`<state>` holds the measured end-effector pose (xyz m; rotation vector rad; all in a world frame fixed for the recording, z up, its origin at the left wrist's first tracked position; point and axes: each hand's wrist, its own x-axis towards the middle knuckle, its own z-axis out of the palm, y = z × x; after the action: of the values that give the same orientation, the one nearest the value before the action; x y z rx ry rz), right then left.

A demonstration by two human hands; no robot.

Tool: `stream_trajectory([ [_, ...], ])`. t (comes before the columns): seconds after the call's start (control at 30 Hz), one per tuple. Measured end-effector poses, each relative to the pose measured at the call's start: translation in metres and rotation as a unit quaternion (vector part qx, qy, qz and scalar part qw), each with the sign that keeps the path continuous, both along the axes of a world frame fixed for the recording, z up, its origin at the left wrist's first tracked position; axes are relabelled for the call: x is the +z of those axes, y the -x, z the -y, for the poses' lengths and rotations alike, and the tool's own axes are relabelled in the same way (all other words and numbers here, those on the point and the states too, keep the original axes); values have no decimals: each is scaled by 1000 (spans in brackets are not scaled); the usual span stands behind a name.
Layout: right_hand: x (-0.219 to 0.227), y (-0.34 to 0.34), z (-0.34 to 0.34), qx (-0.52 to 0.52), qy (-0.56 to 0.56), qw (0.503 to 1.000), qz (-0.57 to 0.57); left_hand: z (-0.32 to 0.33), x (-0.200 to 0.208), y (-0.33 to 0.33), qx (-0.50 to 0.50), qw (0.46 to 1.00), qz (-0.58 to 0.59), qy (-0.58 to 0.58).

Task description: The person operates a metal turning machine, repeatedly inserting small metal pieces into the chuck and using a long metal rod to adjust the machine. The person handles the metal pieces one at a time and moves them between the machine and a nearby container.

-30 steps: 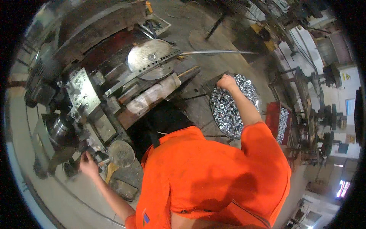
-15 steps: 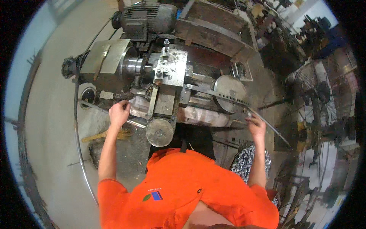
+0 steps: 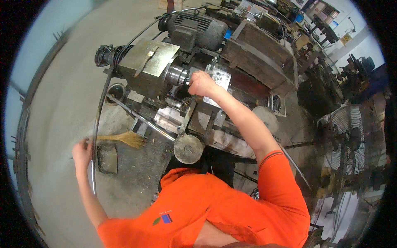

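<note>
Head-worn fisheye view, looking down, near the machine (image 3: pixel 177 76)

The right hand (image 3: pixel 202 84), among the metal parts (image 3: pixel 255 193) a second ago and then beside the disc (image 3: pixel 268 118), is now just beside the chuck (image 3: pixel 177 75). The left hand (image 3: pixel 82 152) has gone from near the machine's (image 3: pixel 151 86) near edge to beside the rod (image 3: pixel 93 177).

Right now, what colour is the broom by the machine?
The broom is golden yellow, like straw; it shows best in the head view.
</note>
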<state>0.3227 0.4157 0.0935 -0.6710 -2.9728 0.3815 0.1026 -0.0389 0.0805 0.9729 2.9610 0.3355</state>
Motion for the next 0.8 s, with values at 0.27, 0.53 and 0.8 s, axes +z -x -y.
stream_trajectory([
  [0.27, -1, 17, -1, -26, 113, 991, -70, 6, -46, -22, 66, 994, 67, -60],
  [0.53, 15, 21, 14, -142, 125, 978, -91, 4, -64, 17, 68, 997, -39, 24],
  [0.8, 5, 22, 6, -123, 106, 977, -136, 62, -74, 178, -7, 961, -234, 148],
])
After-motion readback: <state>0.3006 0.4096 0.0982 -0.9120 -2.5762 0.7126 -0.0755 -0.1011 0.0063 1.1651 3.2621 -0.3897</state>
